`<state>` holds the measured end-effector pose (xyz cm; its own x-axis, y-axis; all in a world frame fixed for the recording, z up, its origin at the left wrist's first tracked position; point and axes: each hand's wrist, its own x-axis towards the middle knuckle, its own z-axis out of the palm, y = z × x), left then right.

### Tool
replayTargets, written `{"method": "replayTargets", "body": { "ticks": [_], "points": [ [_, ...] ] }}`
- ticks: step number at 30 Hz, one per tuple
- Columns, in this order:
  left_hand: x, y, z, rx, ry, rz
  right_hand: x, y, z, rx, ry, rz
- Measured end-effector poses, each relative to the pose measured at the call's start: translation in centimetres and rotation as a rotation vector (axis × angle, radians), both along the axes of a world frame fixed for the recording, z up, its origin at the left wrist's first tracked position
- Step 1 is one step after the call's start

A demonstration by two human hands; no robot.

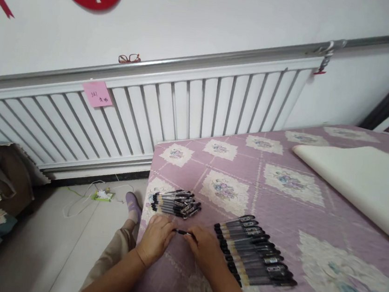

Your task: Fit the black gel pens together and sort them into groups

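Observation:
Between my two hands is a thin black pen [182, 232], its middle showing and both ends hidden in my fingers. My left hand [156, 238] pinches one end, and my right hand [204, 249] pinches the other. Just beyond my left hand lies a small pile of black pens or pen parts [174, 202]. To the right of my right hand, several clear-barrelled pens with black caps [256, 251] lie side by side in a slanting row.
A purple flowered cloth [192, 164] covers the bed or table, with a folded cream sheet [359, 179] at right. Behind stands a white radiator [191, 108] with a pink note [97, 93] and glasses [129, 58] on its pipe. A power strip [104, 195] lies on the floor.

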<state>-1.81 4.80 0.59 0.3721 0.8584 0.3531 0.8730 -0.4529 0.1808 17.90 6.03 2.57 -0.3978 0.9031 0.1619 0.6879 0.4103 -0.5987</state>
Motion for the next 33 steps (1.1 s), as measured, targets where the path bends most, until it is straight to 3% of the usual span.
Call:
{"method": "replayTargets", "body": {
  "ticks": [14, 24, 29, 33],
  "points": [
    [0.0, 0.1, -0.2, -0.009, -0.003, 0.003, -0.2, 0.1, -0.1, -0.015, -0.069, 0.000],
    [0.0, -0.1, 0.6, -0.024, -0.108, 0.066, -0.3, 1.0, -1.3, 0.156, 0.167, -0.127],
    [-0.1, 0.1, 0.6, -0.054, -0.183, 0.082, -1.0, 1.8, -2.2, 0.208, 0.037, -0.128],
    [-0.2, 0.3, 0.3, -0.070, -0.207, 0.087, -1.5, 1.5, -1.8, 0.158, -0.128, -0.117]
  ]
}}
